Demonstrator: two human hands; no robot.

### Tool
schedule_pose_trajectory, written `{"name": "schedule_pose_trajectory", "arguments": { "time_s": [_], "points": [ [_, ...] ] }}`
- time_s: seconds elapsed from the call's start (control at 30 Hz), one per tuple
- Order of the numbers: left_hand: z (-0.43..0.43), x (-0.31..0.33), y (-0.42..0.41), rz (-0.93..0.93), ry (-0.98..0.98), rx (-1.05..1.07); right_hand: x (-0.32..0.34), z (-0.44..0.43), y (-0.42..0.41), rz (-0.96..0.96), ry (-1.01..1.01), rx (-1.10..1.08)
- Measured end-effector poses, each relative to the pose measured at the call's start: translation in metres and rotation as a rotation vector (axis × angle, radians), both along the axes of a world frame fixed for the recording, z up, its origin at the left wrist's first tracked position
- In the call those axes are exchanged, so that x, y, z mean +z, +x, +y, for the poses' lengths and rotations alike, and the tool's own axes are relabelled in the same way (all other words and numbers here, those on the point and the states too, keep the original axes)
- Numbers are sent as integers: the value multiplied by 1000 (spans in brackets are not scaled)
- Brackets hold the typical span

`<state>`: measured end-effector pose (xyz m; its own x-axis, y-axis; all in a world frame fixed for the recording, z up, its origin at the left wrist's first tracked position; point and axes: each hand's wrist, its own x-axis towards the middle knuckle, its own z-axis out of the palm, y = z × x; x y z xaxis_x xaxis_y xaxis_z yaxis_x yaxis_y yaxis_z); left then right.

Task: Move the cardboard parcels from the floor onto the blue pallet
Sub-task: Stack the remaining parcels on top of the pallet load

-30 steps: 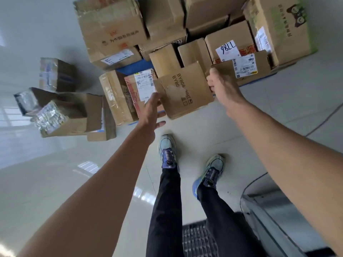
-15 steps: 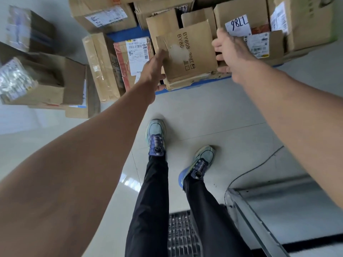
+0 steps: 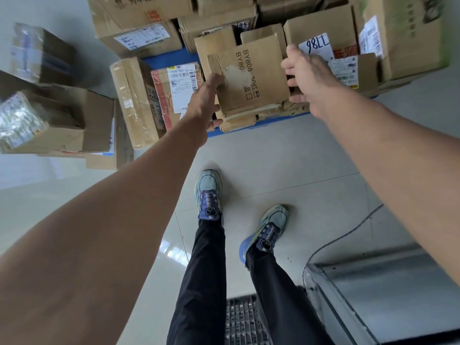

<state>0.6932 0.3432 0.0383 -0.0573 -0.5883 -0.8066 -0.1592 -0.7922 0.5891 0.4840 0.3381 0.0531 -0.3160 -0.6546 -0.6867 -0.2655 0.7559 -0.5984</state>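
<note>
A worn cardboard parcel marked BY808 [image 3: 249,78] lies tilted on flattened cardboard at the front edge of the blue pallet [image 3: 276,120]. My left hand [image 3: 205,102] grips its left edge, thumb on top. My right hand [image 3: 307,75] holds its right edge, fingers curled at the side. Several bigger parcels [image 3: 321,28] are stacked on the pallet behind it. Two taped parcels [image 3: 135,100] lean against the pallet's left front. More parcels [image 3: 64,120] lie on the floor at the left.
My two feet [image 3: 209,192] stand on pale floor tiles just in front of the pallet. A black cable [image 3: 348,232] runs across the floor at the right. A metal frame [image 3: 368,282] and a floor grate [image 3: 242,319] lie behind my legs.
The parcel has gone from hanging in front of the pallet to lying on its front edge. Both arms reached forward and I stepped closer.
</note>
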Motion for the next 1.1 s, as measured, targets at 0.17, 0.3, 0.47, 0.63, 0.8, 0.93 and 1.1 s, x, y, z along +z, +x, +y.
{"name": "schedule_pose_trajectory", "arguments": {
  "time_s": [0.17,0.3,0.47,0.63,0.8,0.93,1.1],
  "points": [
    [1,4,-5,4,-3,-4,-1,5,-6,-14,11,-8],
    [1,9,-10,17,-11,-21,-1,9,-10,-12,8,-18],
    [4,9,-13,9,-13,-42,-2,10,-9,3,13,-2],
    [7,6,-14,12,-16,-22,-1,12,-8,6,16,12],
    [9,4,-14,9,-16,-10,-2,13,-6,12,-8,22],
    [9,4,-15,-2,-10,-19,-3,15,-6,35,-24,41],
    [11,7,-18,-8,10,15,-2,14,-6,42,-15,42]
  ]
}}
